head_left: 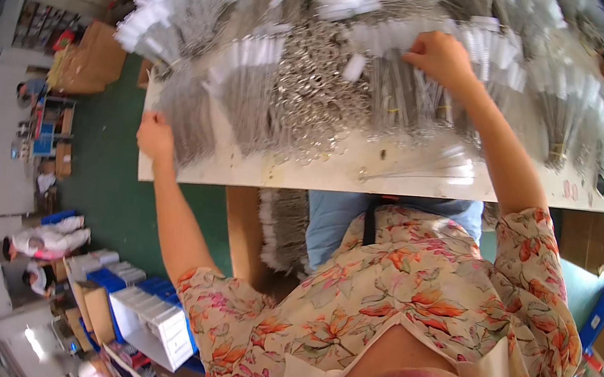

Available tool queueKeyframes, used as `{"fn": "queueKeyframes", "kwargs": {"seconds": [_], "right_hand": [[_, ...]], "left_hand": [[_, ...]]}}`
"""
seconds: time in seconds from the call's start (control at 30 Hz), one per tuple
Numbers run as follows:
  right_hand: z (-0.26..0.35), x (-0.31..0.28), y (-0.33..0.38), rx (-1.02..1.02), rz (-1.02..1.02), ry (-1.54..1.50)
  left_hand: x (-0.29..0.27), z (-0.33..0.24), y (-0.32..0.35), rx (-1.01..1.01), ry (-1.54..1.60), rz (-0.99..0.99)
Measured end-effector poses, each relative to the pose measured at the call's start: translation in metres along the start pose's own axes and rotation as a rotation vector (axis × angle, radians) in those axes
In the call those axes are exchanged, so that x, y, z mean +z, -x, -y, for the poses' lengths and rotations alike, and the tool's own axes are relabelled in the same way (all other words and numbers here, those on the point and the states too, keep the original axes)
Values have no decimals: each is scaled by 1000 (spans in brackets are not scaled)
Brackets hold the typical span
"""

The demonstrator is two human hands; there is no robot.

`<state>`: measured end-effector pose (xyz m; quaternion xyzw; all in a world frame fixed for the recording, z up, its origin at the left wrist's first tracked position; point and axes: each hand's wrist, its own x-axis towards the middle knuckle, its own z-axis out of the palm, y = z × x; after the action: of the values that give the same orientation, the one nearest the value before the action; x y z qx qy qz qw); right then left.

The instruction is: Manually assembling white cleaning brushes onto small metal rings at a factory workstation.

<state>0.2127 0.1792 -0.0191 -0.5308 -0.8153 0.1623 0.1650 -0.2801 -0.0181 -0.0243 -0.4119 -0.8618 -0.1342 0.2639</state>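
Observation:
My left hand (155,135) is at the table's left edge with its fingers curled, beside a bundle of thin wire stems (192,121). Whatever it holds, if anything, is hidden. Farther in and to the right, my right hand (441,58) reaches over rows of wire brushes with white bristle heads (386,39). Its thumb and fingertips are pinched together above the bristle heads, and I cannot make out what is between them. Between my hands lies a heap of small metal rings and clasps (323,84). A small white piece (354,67) rests on this heap.
More brush bundles (564,109) cover the right and far parts of the white table (281,176). Several loose brushes (427,163) lie near its front edge. Cardboard boxes (90,58) and a white box (155,322) stand to the left. Other people (47,240) are farther off.

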Motion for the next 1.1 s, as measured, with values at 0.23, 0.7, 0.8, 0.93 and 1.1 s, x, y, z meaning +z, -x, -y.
{"fn": "queueKeyframes", "kwargs": {"seconds": [0.23,0.7,0.8,0.93,1.1], "right_hand": [[-15,-16,-4,119,75,-673],[-119,-86,80,137,-395,-331],[-112,-66,79,283,-259,-242],[-111,-55,72,257,-251,-289],[-105,-99,89,400,-584,-762]], "left_hand": [[-37,-80,-1,31,964,-284],[-42,-124,42,175,605,413],[-47,-126,36,186,638,300],[-74,-151,35,152,787,-118],[-118,-195,62,127,856,-261]]}}
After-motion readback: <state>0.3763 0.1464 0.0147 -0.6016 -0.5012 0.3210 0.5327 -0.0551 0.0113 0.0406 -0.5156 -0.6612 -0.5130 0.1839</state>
